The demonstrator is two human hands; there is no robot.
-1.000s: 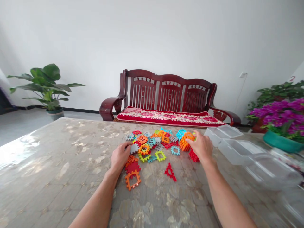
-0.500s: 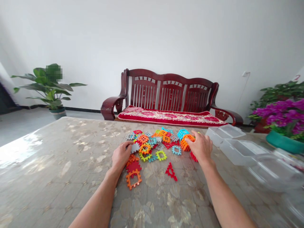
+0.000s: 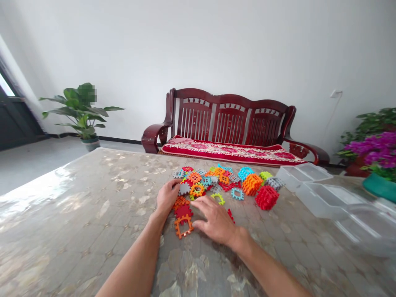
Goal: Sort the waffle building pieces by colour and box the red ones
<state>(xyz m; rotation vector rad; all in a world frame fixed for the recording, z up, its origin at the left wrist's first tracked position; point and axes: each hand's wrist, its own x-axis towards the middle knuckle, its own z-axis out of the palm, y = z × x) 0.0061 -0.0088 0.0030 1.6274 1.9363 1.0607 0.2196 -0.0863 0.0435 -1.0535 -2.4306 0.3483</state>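
My left hand (image 3: 168,197) rests at the near left edge of a heap of plastic interlocking building pieces, fingers loosely bent. Its fingertips are at a grey piece (image 3: 184,189); its thumb is mostly hidden. My right hand (image 3: 215,219) is open, thumb and fingers apart, just right of an orange square frame (image 3: 183,227) and a red square (image 3: 183,211). It partly covers a lime frame (image 3: 219,198) and a red triangle (image 3: 231,216). To the right stand stacked pieces: orange (image 3: 252,184), red (image 3: 266,197), blue (image 3: 246,173), and grey (image 3: 275,183).
Clear plastic boxes (image 3: 320,202) stand on the right of the patterned table (image 3: 123,231). Purple flowers in a teal pot (image 3: 379,185) are at the right edge. Behind the table is a wooden bench (image 3: 230,119); a potted plant (image 3: 83,111) stands back left.
My right hand has let go of the orange stack and moved left, toward the loose pieces near my left hand. The view has turned slightly left. My left hand stays by the grey piece.
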